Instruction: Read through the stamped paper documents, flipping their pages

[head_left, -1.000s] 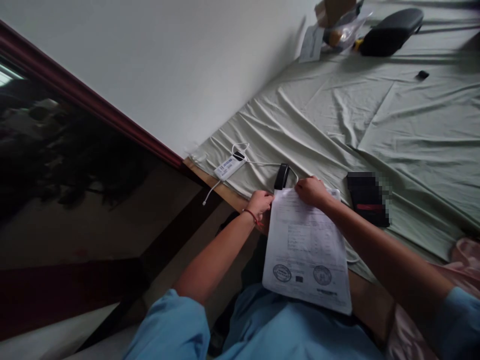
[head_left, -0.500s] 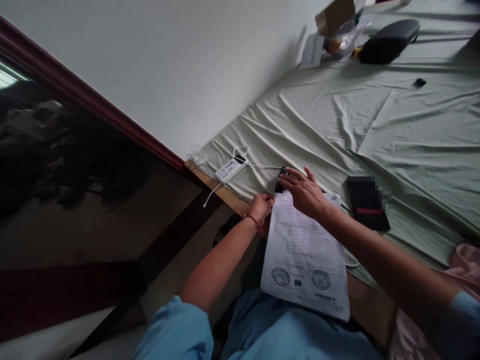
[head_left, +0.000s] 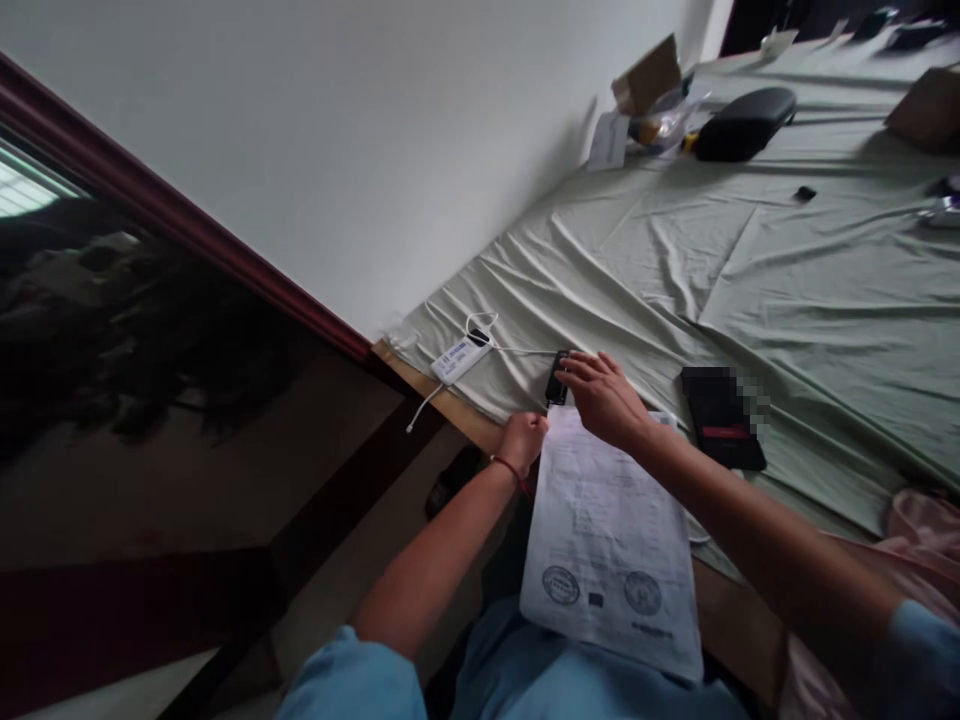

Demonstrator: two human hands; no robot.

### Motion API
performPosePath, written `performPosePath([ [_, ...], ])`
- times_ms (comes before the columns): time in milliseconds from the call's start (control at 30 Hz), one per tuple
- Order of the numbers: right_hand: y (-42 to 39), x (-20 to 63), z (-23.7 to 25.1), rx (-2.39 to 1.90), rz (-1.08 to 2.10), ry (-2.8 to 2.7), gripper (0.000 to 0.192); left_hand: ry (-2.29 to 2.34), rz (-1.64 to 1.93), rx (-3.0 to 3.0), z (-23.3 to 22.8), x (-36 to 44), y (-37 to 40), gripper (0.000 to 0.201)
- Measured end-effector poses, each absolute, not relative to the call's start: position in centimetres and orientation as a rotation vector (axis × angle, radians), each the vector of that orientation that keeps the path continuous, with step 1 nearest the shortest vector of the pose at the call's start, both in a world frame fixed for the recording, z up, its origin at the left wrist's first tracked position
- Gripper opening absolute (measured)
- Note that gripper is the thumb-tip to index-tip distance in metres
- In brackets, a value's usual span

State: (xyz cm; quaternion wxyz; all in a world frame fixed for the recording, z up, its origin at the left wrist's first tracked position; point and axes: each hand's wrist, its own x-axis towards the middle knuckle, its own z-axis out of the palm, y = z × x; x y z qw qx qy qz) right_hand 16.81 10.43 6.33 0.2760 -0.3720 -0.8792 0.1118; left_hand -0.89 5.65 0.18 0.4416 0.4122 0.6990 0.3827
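Observation:
A printed paper sheet (head_left: 607,540), with two round stamps near its bottom, slopes from the bed edge down over my lap. My left hand (head_left: 523,440) is closed at its upper left corner, the fingertips partly hidden. Just above the sheet's top edge lies a small black oblong object (head_left: 556,380), its kind unclear. My right hand (head_left: 609,402) reaches over the top of the sheet, fingers stretched out and apart, fingertips touching the black object's right side. A white cable runs to this spot from a white labelled block (head_left: 459,360).
A dark phone-like slab (head_left: 724,420) lies right of my right hand. Farther back on the green sheet (head_left: 810,290) are a black case (head_left: 746,125), a cardboard box (head_left: 646,78) and a small black piece (head_left: 805,193). A white wall rises at left; pink cloth (head_left: 919,530) lies at right.
The camera view has tilted, so the bed and the things on it appear shifted. Both hands stay at the top of the paper, with little movement against it.

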Motion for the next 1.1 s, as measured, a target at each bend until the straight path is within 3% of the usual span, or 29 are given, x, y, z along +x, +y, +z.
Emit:
performPosePath([
  [200, 4.8, 23.4, 5.8, -1.244, 0.289, -1.987, 0.037, 1.677, 1.092, 1.079, 1.0, -1.1, 1.5, 0.025],
  [267, 2.7, 25.5, 4.2, -1.370, 0.363, -1.834, 0.048, 1.612, 1.188, 1.094, 1.7, -1.1, 0.5, 0.031],
  [367, 0.4, 27.2, 1.9, -1.467, 0.731, -1.660, 0.072, 1.537, 1.263, 1.040, 2.7, -1.0, -0.3, 0.039],
  [433, -0.4, 27.4, 1.3, -1.418, 0.996, -1.578, 0.075, 1.510, 1.310, 0.982, 3.1, -1.0, -0.4, 0.042],
  [700, -1.4, 26.9, 3.0, -1.308, 1.481, -1.307, 0.048, 1.438, 1.455, 0.680, 3.1, -1.0, 1.3, 0.051],
  [900, -1.8, 26.9, 2.4, -1.367, 1.554, -1.170, 0.045, 1.460, 1.436, 0.726, 2.6, -0.2, 1.7, 0.048],
  [1100, -1.3, 26.9, 2.3, -1.325, 1.607, -0.934, 0.046, 1.469, 1.188, 1.016, 1.5, 1.1, -1.0, 0.051],
])
